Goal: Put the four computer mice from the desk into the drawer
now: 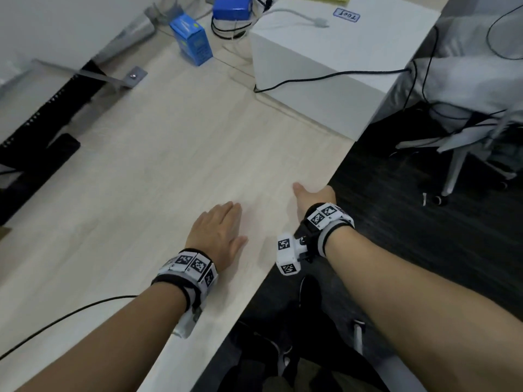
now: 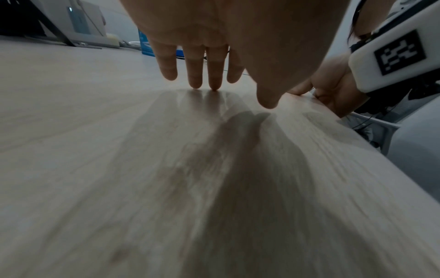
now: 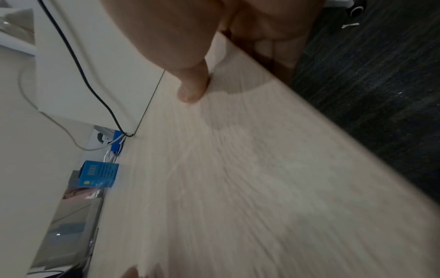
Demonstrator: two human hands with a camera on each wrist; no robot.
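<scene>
No computer mouse and no drawer shows in any view. My left hand (image 1: 223, 230) lies palm down on the pale wooden desk (image 1: 169, 165), its fingers (image 2: 204, 75) straight and the tips touching the top; it holds nothing. My right hand (image 1: 314, 196) is at the desk's right edge. Its thumb (image 3: 192, 88) lies on top of the desk and its fingers go down over the edge, so it grips the edge. What is under the desk top there is hidden.
A large white box (image 1: 325, 66) stands at the back right with a black cable (image 1: 339, 75) across it. A blue carton (image 1: 192, 41) stands behind. A dark monitor base (image 1: 28, 165) sits on the left. An office chair (image 1: 458, 142) stands on the dark floor to the right.
</scene>
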